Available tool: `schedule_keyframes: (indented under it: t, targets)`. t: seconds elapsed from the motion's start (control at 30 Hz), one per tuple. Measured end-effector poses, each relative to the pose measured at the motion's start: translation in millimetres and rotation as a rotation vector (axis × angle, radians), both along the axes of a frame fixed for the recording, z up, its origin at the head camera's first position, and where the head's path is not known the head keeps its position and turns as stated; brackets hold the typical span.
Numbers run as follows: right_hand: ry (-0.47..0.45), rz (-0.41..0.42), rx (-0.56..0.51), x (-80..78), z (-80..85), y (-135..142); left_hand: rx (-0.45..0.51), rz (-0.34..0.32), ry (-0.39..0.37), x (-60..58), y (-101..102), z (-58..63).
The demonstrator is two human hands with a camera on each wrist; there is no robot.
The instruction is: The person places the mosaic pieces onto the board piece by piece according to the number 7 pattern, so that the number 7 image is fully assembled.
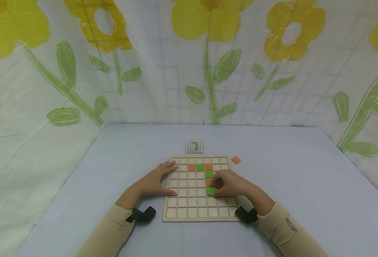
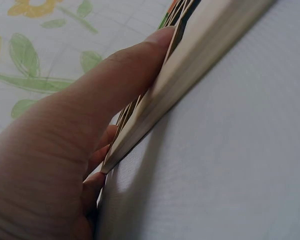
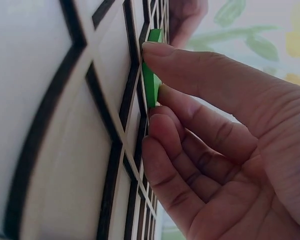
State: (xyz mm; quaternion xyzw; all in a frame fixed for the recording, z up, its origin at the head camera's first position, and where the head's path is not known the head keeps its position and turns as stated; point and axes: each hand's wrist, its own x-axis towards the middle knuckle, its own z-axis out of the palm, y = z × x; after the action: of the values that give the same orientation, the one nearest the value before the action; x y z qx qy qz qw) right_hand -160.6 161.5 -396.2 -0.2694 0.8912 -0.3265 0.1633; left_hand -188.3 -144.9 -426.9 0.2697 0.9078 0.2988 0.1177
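A wooden grid board (image 1: 202, 219) lies on the table. My right hand (image 1: 230, 184) has thumb and index finger on the edges of a green square tile (image 1: 210, 191), pinching it at a cell in the column right of the middle. In the right wrist view this green tile (image 3: 150, 82) stands slightly proud of the grid. Above it in the same column sit an orange tile (image 1: 209, 182), partly behind my fingers, and another green tile (image 1: 209, 174). My left hand (image 1: 153, 182) rests along the board's left rim, thumb and fingers spread; the left wrist view shows the thumb lying over the rim (image 2: 175, 80).
One loose orange tile (image 1: 236, 160) lies just off the board's top right corner. Behind the board is a small card with a printed grid (image 1: 194, 146). Along the second row are orange and green tiles (image 1: 200, 166). A flowered curtain (image 1: 163, 71) hangs behind the table.
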Motion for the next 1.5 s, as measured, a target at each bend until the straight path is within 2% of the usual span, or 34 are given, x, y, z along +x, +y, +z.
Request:
schedule_keyframes:
  t: [0.63, 0.77, 0.87, 0.93, 1.2, 1.3, 1.5]
  targets:
    - [-0.031, 0.044, -0.025, -4.1, 5.9, 5, -0.003, 0.006, 0.004, -1.0, -1, -3.1]
    - [-0.01, 0.053, -0.017, -4.5, 6.2, 6, -0.007, 0.005, 0.002, -1.3, -2, -3.9]
    - [0.015, 0.023, -0.015, -9.2, 8.8, 14, -0.008, 0.005, -0.001, -1.4, -1, -4.2]
    - [0.027, -0.029, -0.024, -15.8, 11.0, 22, -0.009, 0.007, -0.007, -1.3, -1, -4.4]
    - [0.043, -0.227, -0.074, -53.6, 7.0, 64, -0.002, 0.01, -0.009, 0.5, -1, -3.5]
    - [0.018, -0.262, -0.077, -62.4, 2.0, 76, -0.001, 0.008, -0.005, 1.3, 0, -2.6]
    - [0.023, -0.315, -0.054, -72.9, -2.9, 87, 0.001, 0.01, 0.001, 1.2, 0, -1.0]
